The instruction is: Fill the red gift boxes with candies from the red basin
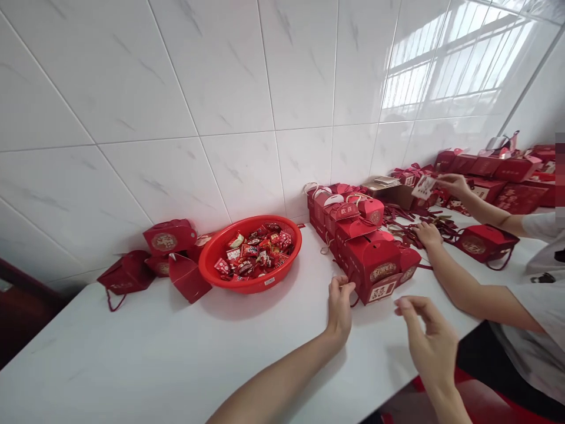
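Observation:
My left hand [340, 306] is at the left side of the nearest red gift box [374, 262], its fingers curled with thumb and fingertips together; whatever is between them is too small to make out. Closer to the table's front edge, my right hand [430, 338] hangs in the air, thumb and forefinger tips close together; what they hold, if anything, cannot be made out. The nearest box stands at the front of a row of red boxes, with a white-patterned card [382, 291] at its lower front.
A red basket [249, 287] of wrapped sweets stands left of centre, beside several red boxes [190, 277]. At right a person's hands are over ribbons [399, 217], one holding a card [424, 186]. More boxes [516, 168] line the tiled wall.

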`<action>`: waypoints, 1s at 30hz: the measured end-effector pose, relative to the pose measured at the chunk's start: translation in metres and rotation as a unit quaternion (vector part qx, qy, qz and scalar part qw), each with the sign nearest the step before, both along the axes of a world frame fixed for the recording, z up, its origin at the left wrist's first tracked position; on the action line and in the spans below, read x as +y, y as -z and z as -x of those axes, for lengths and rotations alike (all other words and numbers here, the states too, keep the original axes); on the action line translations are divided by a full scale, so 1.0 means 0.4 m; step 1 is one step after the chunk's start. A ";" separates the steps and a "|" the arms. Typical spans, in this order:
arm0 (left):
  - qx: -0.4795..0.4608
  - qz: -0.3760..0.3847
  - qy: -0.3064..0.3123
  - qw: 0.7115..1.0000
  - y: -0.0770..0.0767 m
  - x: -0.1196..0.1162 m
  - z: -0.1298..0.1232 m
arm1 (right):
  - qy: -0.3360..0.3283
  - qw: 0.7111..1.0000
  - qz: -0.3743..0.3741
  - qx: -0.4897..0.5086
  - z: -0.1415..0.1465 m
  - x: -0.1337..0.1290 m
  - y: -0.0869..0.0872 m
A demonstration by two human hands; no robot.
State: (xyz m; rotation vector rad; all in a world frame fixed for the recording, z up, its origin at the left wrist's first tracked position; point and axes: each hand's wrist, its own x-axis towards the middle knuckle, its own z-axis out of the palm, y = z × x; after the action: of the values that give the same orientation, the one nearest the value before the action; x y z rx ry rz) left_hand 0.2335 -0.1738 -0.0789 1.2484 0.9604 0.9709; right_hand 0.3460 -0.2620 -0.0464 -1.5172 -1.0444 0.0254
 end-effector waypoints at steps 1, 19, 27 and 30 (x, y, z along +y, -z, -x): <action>0.000 -0.013 -0.018 1.000 -0.012 -0.001 0.005 | -0.033 0.998 0.044 0.006 0.001 -0.005 0.019; 0.166 -0.243 0.067 0.953 -0.128 0.091 0.004 | -0.082 0.979 0.184 -0.036 -0.034 0.101 0.078; 0.140 -0.263 0.151 0.943 -0.194 0.109 0.209 | -0.066 0.975 0.208 -0.031 -0.012 0.094 0.108; 0.128 -0.292 0.157 0.935 -0.276 0.119 0.355 | -0.083 0.976 0.199 -0.017 0.014 0.088 0.110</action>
State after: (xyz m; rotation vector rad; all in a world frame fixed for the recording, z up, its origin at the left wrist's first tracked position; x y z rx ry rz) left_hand 0.0915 -0.1262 0.0313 2.0031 0.6454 0.8767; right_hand 0.3406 -0.2269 -0.0904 -1.7870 -1.2441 0.3455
